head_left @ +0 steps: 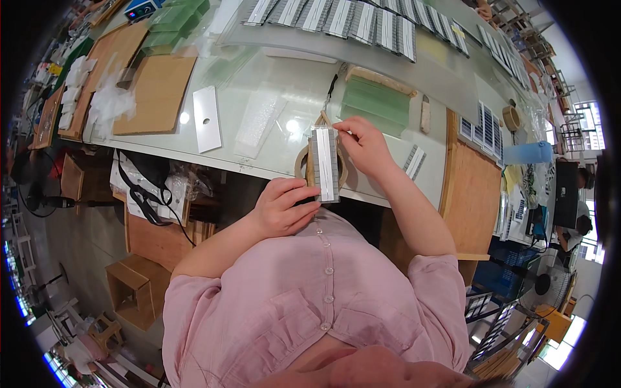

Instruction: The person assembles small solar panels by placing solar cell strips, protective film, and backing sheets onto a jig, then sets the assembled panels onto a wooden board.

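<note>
A narrow grey panel (325, 165), which looks like a small solar panel with white strips down its middle, lies lengthwise before my chest at the table edge. My left hand (284, 207) has its curled fingers on the panel's lower left edge. At the upper right corner, my right hand (362, 145) pinches with thumb and forefinger; the exact grip is too small to make out. Partly hidden beneath the panel is a brown tape roll (301, 167). A wooden stick-like piece (323, 118) pokes out past the panel's far end, close to a dark cord (333, 84).
Rows of similar panels (339, 18) rest on a frosted sheet at the back. Green sheets (375, 103) lie beyond my right hand, a small panel (414, 161) beside it. Leftward are a white plate with a hole (207, 119) and cardboard (155, 94). A blue container (527, 153) stands far right.
</note>
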`<state>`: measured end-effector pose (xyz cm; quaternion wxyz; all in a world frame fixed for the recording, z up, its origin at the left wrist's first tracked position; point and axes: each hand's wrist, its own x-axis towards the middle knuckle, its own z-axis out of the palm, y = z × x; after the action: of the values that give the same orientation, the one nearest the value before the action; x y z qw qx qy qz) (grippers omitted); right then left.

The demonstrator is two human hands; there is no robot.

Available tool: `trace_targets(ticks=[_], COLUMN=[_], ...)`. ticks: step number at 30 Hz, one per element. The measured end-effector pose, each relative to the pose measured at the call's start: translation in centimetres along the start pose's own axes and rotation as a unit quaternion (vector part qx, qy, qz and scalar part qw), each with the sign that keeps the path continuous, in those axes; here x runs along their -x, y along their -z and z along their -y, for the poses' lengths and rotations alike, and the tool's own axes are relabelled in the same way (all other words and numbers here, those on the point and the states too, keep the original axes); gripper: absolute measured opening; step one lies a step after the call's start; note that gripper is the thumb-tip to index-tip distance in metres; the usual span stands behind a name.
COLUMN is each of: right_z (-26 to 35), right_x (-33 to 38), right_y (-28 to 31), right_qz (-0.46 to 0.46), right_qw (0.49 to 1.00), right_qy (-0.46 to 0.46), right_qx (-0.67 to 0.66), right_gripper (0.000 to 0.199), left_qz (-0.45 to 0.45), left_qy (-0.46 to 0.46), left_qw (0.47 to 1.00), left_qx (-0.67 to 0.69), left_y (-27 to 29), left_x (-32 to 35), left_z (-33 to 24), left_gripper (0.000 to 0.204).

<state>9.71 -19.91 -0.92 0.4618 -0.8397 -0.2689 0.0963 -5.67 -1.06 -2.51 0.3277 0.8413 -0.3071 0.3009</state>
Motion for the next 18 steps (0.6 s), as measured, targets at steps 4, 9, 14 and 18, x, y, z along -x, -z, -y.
trace_targets(ticks=[4,9,14,18], right_z=[0.15,0.15,0.28,0.35], right_x=[-0.01,-0.03,-0.06,-0.04], right_y=[0.01,-0.03,-0.01,0.01], right_qz=[0.001,-0.003,-0.002,-0.003], right_qw=[1.000,1.000,1.000,1.000], right_qy=[-0.001,0.003,0.000,0.003], right_qx=[0.010,0.015,0.012,0.015], right_gripper=[0.019,0.019,0.019,0.019], left_qz=[0.004,0.007,0.004,0.006], left_qy=[0.000,-0.001,0.000,0.002], left_qw=[1.000,1.000,1.000,1.000], left_qx=[-0.001,0.000,0.003,0.005], left_y=[0.02,0.06,0.01,0.03], left_x=[0.03,-0.01,0.04,0.00], left_z=[0.01,-0.03,-0.03,-0.04], left_gripper=[0.023,0.024,0.024,0.024])
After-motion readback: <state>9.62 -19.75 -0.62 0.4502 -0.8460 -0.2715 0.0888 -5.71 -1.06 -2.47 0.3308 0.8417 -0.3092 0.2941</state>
